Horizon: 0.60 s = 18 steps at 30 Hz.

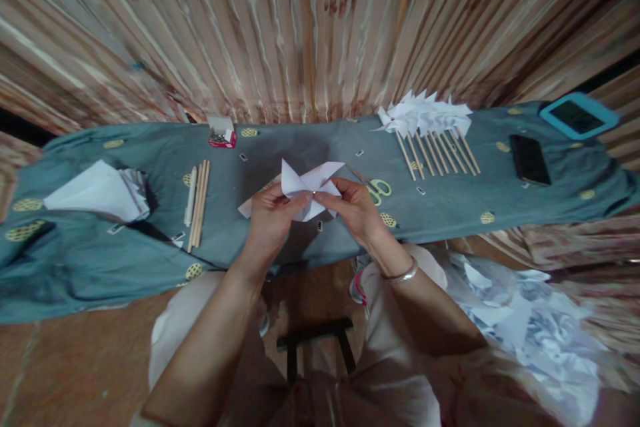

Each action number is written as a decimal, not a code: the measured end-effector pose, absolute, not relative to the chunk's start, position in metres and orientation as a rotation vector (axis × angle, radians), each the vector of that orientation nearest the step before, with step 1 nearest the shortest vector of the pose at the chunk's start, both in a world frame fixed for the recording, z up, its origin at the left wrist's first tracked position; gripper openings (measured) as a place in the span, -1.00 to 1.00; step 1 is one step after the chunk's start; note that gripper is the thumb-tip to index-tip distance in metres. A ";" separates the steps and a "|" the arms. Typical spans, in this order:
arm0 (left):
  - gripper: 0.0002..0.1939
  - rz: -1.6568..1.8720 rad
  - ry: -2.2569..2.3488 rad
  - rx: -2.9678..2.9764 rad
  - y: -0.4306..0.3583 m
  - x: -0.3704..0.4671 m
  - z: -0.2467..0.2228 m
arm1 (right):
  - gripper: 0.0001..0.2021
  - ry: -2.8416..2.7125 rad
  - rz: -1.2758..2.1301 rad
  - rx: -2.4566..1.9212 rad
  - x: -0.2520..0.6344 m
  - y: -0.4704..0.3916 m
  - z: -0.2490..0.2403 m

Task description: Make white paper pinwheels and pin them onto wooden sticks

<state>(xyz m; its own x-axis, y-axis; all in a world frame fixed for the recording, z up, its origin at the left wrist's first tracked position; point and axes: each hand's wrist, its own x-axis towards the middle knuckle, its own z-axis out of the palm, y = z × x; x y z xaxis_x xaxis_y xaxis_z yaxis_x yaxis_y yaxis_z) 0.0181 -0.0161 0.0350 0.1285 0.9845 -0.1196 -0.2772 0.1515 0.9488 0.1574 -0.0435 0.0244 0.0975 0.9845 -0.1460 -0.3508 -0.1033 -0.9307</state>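
A white paper pinwheel is held over the middle of the cloth-covered table. My left hand pinches its left side, thumb near the centre. From the right, my right hand grips it, with the thumb tip at a small shiny spot in the middle that looks like a pin head. Under the pinwheel and my left hand, part of a flat pale sheet shows. Scissors with green handles lie just beyond my right hand, their blades partly hidden.
Finished pinwheels on sticks lie in a row at the back right. A phone and a blue-framed tablet are further right. Leftward are loose sticks, a small red box of pins and stacked paper. A plastic bag of paper scraps sits below right.
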 end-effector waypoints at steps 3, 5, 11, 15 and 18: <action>-0.71 1.137 0.974 0.912 -0.016 0.019 0.036 | -0.67 -0.816 1.357 -1.100 0.158 -0.044 0.024; -0.70 1.129 0.964 0.866 -0.017 0.020 0.037 | -0.66 -0.806 1.370 -1.105 0.157 -0.043 0.023; -0.68 1.172 0.942 0.800 -0.018 0.020 0.039 | -0.65 -0.774 1.425 -1.076 0.154 -0.042 0.025; -0.66 1.164 0.911 0.788 -0.020 0.019 0.039 | -0.63 -0.737 1.421 -1.064 0.151 -0.043 0.027; -0.66 1.164 0.908 0.792 -0.022 0.018 0.038 | -0.63 -0.726 1.430 -1.069 0.148 -0.043 0.029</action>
